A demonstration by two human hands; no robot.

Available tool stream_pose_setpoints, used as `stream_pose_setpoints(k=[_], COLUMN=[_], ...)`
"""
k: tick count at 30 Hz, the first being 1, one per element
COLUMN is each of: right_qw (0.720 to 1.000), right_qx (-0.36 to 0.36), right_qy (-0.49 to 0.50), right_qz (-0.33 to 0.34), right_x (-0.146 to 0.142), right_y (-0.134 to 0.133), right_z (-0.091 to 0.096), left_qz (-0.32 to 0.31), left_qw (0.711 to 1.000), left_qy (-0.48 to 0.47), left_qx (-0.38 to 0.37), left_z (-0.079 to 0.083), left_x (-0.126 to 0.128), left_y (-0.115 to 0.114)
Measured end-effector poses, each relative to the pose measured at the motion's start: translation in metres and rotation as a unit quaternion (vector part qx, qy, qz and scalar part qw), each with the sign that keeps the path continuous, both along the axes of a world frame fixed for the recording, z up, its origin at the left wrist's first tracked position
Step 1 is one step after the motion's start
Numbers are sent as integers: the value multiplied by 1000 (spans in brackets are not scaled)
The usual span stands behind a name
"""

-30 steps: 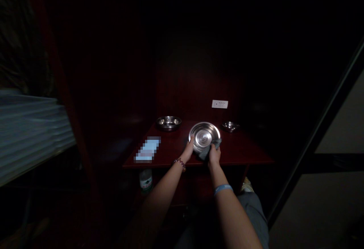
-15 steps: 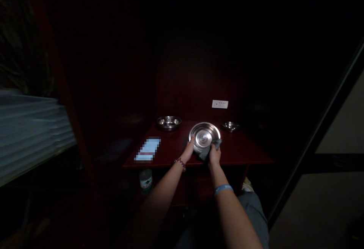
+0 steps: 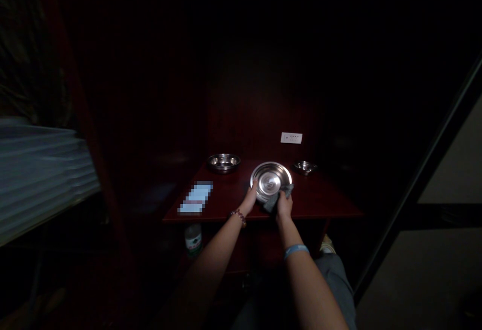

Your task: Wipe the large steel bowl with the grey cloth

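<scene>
Gripping the near left rim of a round steel plate point(image 3: 271, 181), the left hand point(image 3: 249, 200) has its fingers curled over the edge and its thumb on the plate's inner face, so this grip is closed on the metal. The right hand point(image 3: 284, 205) is closed around a grey cloth point(image 3: 279, 197), which it presses against the plate's lower right rim; part of the cloth shows past the fingers to the right of the plate. The plate is tilted, its shiny inner face turned toward the camera, with its lower edge down at the front middle of a dark red counter point(image 3: 324, 202). A beaded bracelet point(image 3: 238, 216) circles the left wrist and a light blue band point(image 3: 295, 249) circles the right forearm. Farther back on the counter, a steel bowl point(image 3: 223, 161) stands to the left of the plate and a smaller steel dish point(image 3: 305, 167) stands to its right, both apart from it. A flat, pale, blurred object point(image 3: 196, 199) lies near the counter's left front edge. On the dark panel behind the counter is a small white plate with sockets or switches point(image 3: 291, 138); which it is cannot be made out. Below the counter's left front corner, a bottle with a green and white label point(image 3: 193, 240) stands in shadow.
</scene>
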State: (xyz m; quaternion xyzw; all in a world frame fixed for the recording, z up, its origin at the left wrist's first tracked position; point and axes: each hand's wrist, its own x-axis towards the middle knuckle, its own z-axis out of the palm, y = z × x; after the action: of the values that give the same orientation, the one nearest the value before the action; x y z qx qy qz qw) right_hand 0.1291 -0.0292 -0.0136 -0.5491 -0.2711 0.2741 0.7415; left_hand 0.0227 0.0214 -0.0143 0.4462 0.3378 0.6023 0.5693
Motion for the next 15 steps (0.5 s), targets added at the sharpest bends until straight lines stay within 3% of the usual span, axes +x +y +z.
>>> stream_pose_setpoints(k=[15], right_qw=[1000], right_qx=[-7], right_qy=[7], right_qz=[-8], right_x=[2], right_y=[5], right_z=[-1], left_qz=[-9], left_qw=[1000], left_qy=[-1], left_qx=[-2], left_z=[-1], left_x=[0], left_y=[1])
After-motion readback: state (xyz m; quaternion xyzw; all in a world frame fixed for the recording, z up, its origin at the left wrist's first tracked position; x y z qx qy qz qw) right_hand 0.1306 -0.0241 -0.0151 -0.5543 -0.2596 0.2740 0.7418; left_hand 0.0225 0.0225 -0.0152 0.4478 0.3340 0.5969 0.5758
